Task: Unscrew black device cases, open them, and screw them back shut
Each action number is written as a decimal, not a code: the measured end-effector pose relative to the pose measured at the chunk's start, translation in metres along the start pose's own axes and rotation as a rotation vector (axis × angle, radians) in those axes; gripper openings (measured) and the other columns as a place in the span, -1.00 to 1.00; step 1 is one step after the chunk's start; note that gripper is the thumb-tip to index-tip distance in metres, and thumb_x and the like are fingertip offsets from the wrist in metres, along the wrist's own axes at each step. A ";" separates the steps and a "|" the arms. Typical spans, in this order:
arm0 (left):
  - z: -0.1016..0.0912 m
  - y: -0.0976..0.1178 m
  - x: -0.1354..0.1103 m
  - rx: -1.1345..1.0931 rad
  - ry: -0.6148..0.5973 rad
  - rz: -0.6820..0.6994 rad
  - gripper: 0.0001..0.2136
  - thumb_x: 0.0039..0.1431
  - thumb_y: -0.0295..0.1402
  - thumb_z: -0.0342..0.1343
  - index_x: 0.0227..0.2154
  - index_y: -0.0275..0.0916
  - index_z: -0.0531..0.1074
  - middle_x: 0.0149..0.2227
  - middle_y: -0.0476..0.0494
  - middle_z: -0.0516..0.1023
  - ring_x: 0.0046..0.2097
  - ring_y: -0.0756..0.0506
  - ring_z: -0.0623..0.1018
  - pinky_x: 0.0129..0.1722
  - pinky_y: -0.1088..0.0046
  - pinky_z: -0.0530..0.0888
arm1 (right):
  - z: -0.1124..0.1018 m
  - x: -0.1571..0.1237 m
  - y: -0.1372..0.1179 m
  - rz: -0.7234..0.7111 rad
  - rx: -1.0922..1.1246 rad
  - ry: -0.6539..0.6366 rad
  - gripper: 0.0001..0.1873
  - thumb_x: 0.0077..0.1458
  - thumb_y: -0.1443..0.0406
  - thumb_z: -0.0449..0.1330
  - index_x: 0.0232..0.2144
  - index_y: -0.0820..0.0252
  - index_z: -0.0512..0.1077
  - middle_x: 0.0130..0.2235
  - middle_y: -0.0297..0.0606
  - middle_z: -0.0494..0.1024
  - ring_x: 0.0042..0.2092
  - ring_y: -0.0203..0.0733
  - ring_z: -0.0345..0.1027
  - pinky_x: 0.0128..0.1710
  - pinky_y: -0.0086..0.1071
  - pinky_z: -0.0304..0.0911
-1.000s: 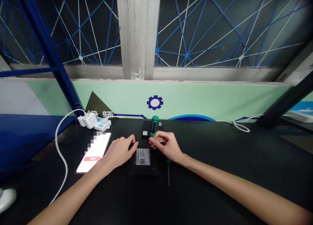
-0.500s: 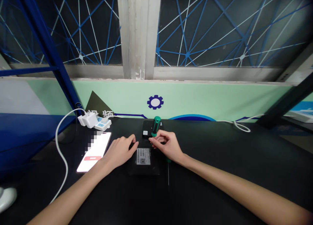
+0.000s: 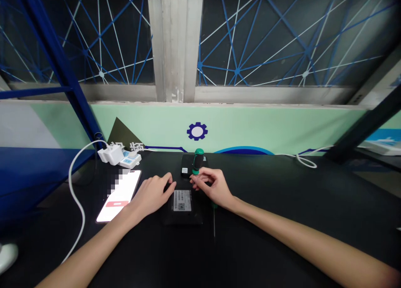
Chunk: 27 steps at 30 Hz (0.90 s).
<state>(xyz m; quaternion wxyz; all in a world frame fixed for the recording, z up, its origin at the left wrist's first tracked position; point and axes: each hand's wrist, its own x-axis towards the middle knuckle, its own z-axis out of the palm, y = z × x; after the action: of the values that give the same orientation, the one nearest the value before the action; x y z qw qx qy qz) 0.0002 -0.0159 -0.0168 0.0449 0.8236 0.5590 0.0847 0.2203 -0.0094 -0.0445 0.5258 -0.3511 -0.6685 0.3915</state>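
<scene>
A flat black device (image 3: 184, 218) with a printed white label lies on the black table in front of me. My right hand (image 3: 216, 185) pinches a green and black screwdriver (image 3: 198, 158) low on its handle. The screwdriver stands nearly upright over the device's far right part; my fingers hide its tip. At the device's far left corner, my left hand (image 3: 157, 191) rests with thumb and index finger apart; its other fingers are partly hidden. A second screwdriver (image 3: 214, 221) lies beside the device, its handle mostly under my right hand.
Behind the upright screwdriver sits another black box (image 3: 186, 160) with a small white label. A lit phone (image 3: 120, 196) lies left of my left hand. Farther back are a white power strip (image 3: 130, 159), a plugged-in charger (image 3: 113, 154) and its white cable (image 3: 71, 188). Another white cable (image 3: 307, 162) lies back right.
The whole view has shifted slightly. The upright screwdriver's handle appears turned a little between my right fingers. Both hands and the device otherwise keep their places.
</scene>
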 end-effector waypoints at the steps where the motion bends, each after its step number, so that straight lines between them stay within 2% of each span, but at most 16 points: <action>1: 0.000 0.000 0.000 0.002 0.001 0.002 -0.77 0.40 -0.15 -0.16 -0.28 -0.09 0.31 -0.49 -0.01 0.48 -0.37 -0.19 0.57 -0.48 0.46 0.15 | 0.000 0.000 0.001 0.004 0.000 0.003 -0.65 0.03 0.06 0.38 -0.45 0.23 0.46 -0.47 -0.21 0.60 -0.50 -0.21 0.51 -0.49 -0.41 0.47; 11: 0.003 -0.002 0.001 0.022 -0.005 0.003 -0.75 0.40 -0.14 -0.18 -0.25 -0.10 0.34 -0.45 -0.04 0.50 -0.34 -0.19 0.60 -0.44 0.44 0.23 | 0.002 0.001 -0.001 0.007 -0.027 0.033 -0.60 -0.04 0.07 0.43 -0.52 0.19 0.37 -0.56 -0.29 0.54 -0.53 -0.21 0.50 -0.53 -0.43 0.44; 16: 0.000 -0.001 0.000 0.018 -0.007 0.016 -0.74 0.41 -0.14 -0.18 -0.25 -0.11 0.35 -0.47 -0.05 0.49 -0.35 -0.20 0.59 -0.43 0.44 0.26 | 0.001 -0.001 -0.005 0.004 -0.041 0.030 -0.64 0.01 0.04 0.39 -0.44 0.23 0.49 -0.47 -0.19 0.62 -0.50 -0.18 0.53 -0.53 -0.40 0.47; 20: 0.000 -0.001 0.000 0.008 -0.009 0.012 -0.75 0.41 -0.15 -0.17 -0.25 -0.11 0.35 -0.45 -0.06 0.51 -0.36 -0.18 0.59 -0.43 0.45 0.27 | 0.000 -0.001 -0.005 -0.007 -0.020 0.010 -0.59 0.07 0.01 0.32 -0.35 0.28 0.56 -0.37 -0.08 0.67 -0.49 -0.18 0.54 -0.50 -0.37 0.50; 27: 0.002 -0.003 0.000 0.000 -0.011 0.011 -0.72 0.41 -0.12 -0.19 -0.24 -0.11 0.37 -0.43 -0.06 0.53 -0.34 -0.19 0.59 -0.41 0.45 0.29 | 0.001 -0.001 -0.004 -0.013 -0.016 0.014 -0.63 0.08 0.04 0.33 -0.42 0.29 0.55 -0.41 -0.09 0.66 -0.51 -0.19 0.53 -0.53 -0.40 0.47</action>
<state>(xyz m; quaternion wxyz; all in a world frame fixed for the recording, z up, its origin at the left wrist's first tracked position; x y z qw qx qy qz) -0.0025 -0.0148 -0.0190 0.0473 0.8272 0.5541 0.0804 0.2194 -0.0121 -0.0417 0.5303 -0.3535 -0.6702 0.3803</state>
